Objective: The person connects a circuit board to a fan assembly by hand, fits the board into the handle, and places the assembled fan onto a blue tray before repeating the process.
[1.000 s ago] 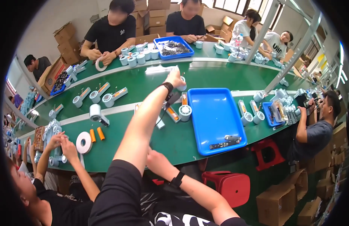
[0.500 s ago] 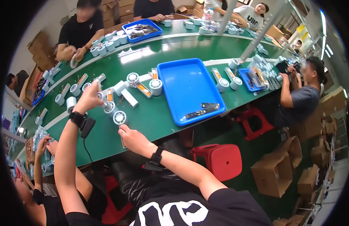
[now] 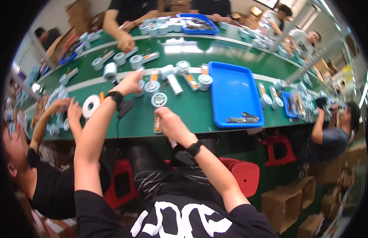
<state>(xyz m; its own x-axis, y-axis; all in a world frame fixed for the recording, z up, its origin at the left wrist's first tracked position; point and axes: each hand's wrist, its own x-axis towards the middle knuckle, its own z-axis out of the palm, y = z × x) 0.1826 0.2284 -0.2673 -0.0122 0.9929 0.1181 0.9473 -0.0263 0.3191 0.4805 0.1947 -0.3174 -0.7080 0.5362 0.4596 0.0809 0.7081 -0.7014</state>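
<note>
My right hand (image 3: 172,126) is closed on a light-blue handheld fan, its round grille head (image 3: 159,100) pointing away from me and its open handle, with orange inside, (image 3: 157,123) toward the table edge. Farther left, my left hand (image 3: 130,83) reaches over the green table with its fingers closed. What they hold is mostly hidden; a round light-blue fan part (image 3: 141,88) shows beside the fingers. Just beyond the hands lie more fans, including one with an orange-lined handle (image 3: 188,77) and one with a closed pale handle (image 3: 174,84).
Right of the fans, a blue tray (image 3: 235,91) holds a few dark strips. A white tape roll (image 3: 91,106) and a co-worker's hands (image 3: 74,111) are at the left. Across the table, another person's hand (image 3: 125,43) touches a fan. A red stool (image 3: 244,176) stands below the edge.
The view has swung left, so the table and both my hands appear farther right. The person across has reached down to a fan on the table. My right hand keeps its hold on the fan.
</note>
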